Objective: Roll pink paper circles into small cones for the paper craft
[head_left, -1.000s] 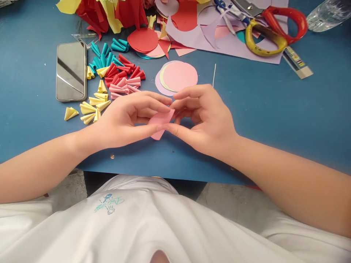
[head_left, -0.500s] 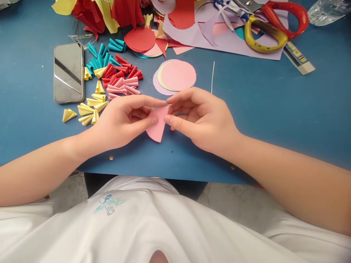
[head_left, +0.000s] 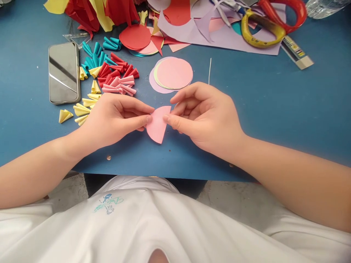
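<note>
A pink paper half-circle (head_left: 158, 126), its straight edge turned to the right, is held above the blue table near its front edge. My left hand (head_left: 116, 115) pinches its curved left side between thumb and fingers. At the straight edge, the thumb of my right hand (head_left: 207, 115) presses on the paper with the other fingers curled behind; its index finger is lifted off. Just beyond my hands lies a stack of paper circles (head_left: 175, 73), pink on top. Folded paper cones in yellow (head_left: 82, 109), pink (head_left: 120, 86), red (head_left: 116, 69) and teal (head_left: 95, 56) lie beyond my left hand.
A phone (head_left: 63, 73) lies at the left. Scissors (head_left: 263, 33) with red and yellow handles rest on lilac paper scraps (head_left: 192, 34) at the back. Nearby are red circles (head_left: 135, 37), a cutter blade case (head_left: 297, 53), a thin white stick (head_left: 210, 71) and a clear bottle (head_left: 326, 8).
My right index finger has lifted away from the left fingertips. My left fingers have drawn back to the paper's left side, so more of the half-circle shows. The view has shifted slightly.
</note>
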The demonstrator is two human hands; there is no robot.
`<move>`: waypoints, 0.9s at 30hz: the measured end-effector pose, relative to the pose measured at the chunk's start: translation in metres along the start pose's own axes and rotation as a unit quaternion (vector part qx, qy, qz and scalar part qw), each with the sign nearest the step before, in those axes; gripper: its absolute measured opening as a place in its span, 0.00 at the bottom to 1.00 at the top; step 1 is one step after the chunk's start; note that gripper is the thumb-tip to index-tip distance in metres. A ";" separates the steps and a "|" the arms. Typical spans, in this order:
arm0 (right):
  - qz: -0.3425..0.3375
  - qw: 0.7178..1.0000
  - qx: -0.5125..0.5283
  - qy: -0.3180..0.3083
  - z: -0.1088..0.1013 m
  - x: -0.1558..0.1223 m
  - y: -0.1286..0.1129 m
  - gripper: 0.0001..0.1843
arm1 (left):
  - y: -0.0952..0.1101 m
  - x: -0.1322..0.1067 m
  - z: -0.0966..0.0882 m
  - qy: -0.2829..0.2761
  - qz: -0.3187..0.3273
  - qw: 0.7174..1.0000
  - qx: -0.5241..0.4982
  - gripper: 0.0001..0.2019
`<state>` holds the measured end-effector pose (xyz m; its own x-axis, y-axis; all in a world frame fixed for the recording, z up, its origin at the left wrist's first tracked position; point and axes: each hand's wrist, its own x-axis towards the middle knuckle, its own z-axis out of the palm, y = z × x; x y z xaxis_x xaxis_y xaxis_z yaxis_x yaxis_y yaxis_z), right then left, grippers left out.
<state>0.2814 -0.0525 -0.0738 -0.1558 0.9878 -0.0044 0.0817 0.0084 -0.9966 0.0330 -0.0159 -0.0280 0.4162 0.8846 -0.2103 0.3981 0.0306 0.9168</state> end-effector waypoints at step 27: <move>-0.259 0.905 -0.334 -0.045 -0.004 0.009 0.015 0.08 | -0.005 -0.002 0.006 -0.002 -0.020 0.989 0.148 0.10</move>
<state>0.2854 -0.0425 -0.0882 -0.4210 0.8074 0.4134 0.5465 0.5895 -0.5948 0.0349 -0.0205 -0.0339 0.3984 0.8836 -0.2459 0.6354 -0.0725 0.7688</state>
